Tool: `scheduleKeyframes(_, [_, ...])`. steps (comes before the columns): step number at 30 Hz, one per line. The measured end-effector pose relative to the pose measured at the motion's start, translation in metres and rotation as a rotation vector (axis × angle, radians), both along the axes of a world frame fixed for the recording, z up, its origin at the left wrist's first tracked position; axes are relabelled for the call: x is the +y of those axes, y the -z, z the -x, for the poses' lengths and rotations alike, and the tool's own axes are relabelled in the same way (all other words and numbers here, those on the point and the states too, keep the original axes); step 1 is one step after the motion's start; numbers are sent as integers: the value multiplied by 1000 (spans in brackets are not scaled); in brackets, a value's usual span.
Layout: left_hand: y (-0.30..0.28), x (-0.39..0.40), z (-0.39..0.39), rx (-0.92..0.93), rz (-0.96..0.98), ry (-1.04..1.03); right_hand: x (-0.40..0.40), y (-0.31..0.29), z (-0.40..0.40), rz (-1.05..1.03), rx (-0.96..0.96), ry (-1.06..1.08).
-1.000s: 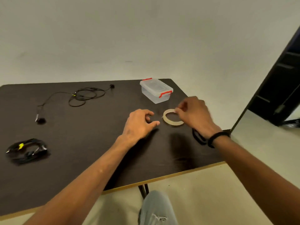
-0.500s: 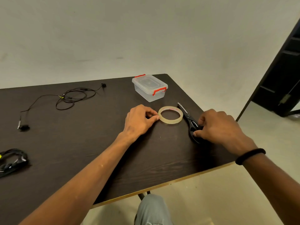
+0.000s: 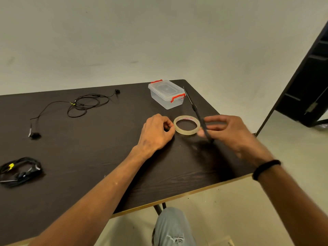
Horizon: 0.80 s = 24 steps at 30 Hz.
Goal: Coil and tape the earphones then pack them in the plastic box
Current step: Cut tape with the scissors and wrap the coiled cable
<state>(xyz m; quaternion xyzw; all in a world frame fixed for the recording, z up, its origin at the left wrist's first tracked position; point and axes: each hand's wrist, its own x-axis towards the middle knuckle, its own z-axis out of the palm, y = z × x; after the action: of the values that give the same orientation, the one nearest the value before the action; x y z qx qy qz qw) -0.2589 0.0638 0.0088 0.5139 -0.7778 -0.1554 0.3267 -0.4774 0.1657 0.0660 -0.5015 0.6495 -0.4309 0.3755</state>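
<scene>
- The left hand (image 3: 157, 133) pinches the near-left edge of the tape roll (image 3: 186, 125) lying flat on the desk (image 3: 88, 157).
- The right hand (image 3: 229, 133), blurred, grips scissors (image 3: 196, 110), blades pointing far.
- The closed plastic box (image 3: 166, 94) stands beyond the tape.
- Loose earphones (image 3: 83, 105) lie far left; a coiled pair (image 3: 19, 170) near left.

Red print along the inner core of the tape roll (image 3: 187, 125), too small and blurred to read.

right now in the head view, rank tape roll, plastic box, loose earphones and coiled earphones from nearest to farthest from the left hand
1. Tape roll, touching the left hand on its right.
2. Plastic box, beyond it, closed.
3. Loose earphones, far left of it.
4. Coiled earphones, at the table's left edge.
</scene>
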Motion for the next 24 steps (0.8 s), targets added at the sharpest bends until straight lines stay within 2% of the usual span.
scheduleKeyframes(4, [1, 8, -8, -5, 25, 21, -18, 18, -46, 141, 331, 14])
scheduleKeyframes(7, [1, 11, -12, -1, 34, 37, -30, 20, -51, 165, 451, 30])
scheduleKeyframes(13, [2, 7, -15, 28, 26, 27, -39, 17, -43, 117, 506, 1])
scheduleKeyframes(24, [3, -14, -42, 49, 37, -71, -55, 11, -11, -42, 460, -73])
